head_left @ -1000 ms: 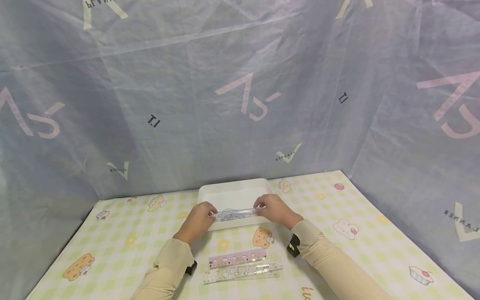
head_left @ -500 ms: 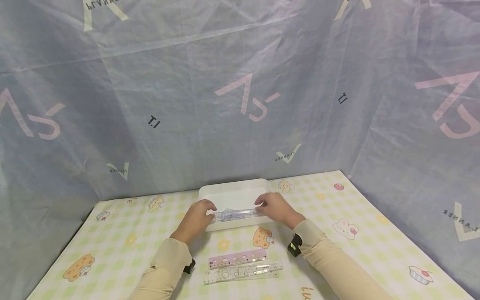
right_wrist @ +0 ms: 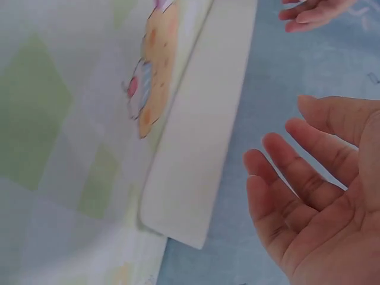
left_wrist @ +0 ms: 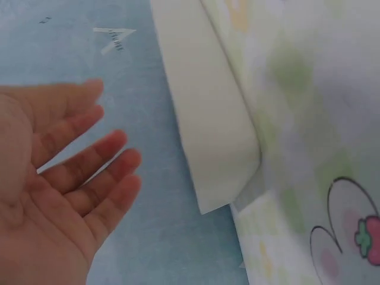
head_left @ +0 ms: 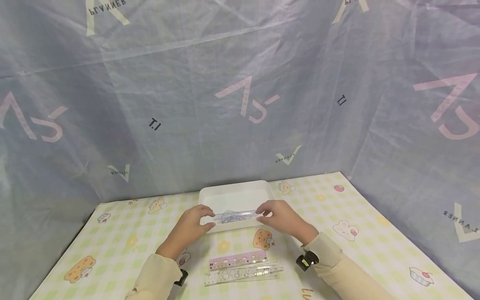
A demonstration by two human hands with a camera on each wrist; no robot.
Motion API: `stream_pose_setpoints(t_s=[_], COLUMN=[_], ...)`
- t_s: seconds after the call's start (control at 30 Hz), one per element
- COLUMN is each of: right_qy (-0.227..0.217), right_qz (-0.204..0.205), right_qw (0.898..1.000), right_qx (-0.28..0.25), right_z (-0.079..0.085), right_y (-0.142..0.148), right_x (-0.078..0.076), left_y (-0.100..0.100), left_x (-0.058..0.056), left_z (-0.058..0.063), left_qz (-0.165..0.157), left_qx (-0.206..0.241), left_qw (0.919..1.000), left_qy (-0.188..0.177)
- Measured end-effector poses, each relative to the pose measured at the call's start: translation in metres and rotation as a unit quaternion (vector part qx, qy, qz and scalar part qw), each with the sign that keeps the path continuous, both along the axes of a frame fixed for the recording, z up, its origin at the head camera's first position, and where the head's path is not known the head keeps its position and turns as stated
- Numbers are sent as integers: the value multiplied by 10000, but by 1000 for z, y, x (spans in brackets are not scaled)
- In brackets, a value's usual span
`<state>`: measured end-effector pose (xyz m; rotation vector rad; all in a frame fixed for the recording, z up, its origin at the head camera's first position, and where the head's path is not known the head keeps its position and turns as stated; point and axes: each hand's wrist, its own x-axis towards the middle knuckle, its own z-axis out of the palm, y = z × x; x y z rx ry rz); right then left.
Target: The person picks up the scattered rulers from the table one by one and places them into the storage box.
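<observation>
A white tray [head_left: 236, 199] sits at the back of the table. Along its near side lies a clear ruler [head_left: 245, 215], with bluish transparent pieces under or beside it whose kind is hard to tell. My left hand [head_left: 190, 227] hovers by the ruler's left end, thumb and fingers spread apart. Near the other end is my right hand [head_left: 281, 216], its fingers loosely bent. In the left wrist view the left hand [left_wrist: 65, 172] has relaxed fingers and holds nothing. The right wrist view likewise shows the right hand [right_wrist: 314, 190] with nothing in it, beside the tray's outer wall [right_wrist: 196, 130].
On the checked tablecloth [head_left: 123, 250], in front of the tray, lie a purple ruler [head_left: 238, 259] and overlapping clear rulers [head_left: 243, 274] with cut-out shapes. A grey-blue curtain [head_left: 187, 104] stands behind the table and at both sides.
Both hands held the clear ruler's ends a second ago; now their fingers have loosened and drawn apart from it. The ruler stays in the tray. The rulers on the cloth have not moved.
</observation>
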<state>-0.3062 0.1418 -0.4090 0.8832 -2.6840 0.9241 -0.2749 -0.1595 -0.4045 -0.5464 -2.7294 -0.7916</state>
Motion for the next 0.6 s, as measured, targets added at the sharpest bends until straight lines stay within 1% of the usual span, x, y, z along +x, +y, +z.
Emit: stream_pose_setpoints(t_s=[0.07, 0.1, 0.17, 0.27, 0.33, 0.43, 0.6], right_qy=[-14, -21, -67, -100, -118, -146, -273], right_qz=[87, 129, 198, 304, 329, 385, 495], right_qw=[10000, 9999, 9998, 9995, 9994, 9991, 9983], right_qx=[-16, -20, -36, -35, -47, -69, -131], right_z=[3, 4, 5, 5, 6, 6, 5], right_y=[2, 3, 5, 9, 10, 9, 7], right_x=[8, 11, 18, 24, 27, 28, 31], left_y=[-1, -1, -3, -5, -5, -2, 6], left_x=[6, 9, 15, 23, 27, 30, 32], left_z=[3, 4, 7, 16, 20, 21, 13], left_qz=[-111, -240, -632, -1261, -1524, -1655, -1765], left_qx=[136, 219, 329, 486, 489, 397, 72], left_qw=[9997, 9991, 9965, 9887, 9845, 9826, 9808], left_qy=[-186, -289, -441, -652, -711, -741, -830])
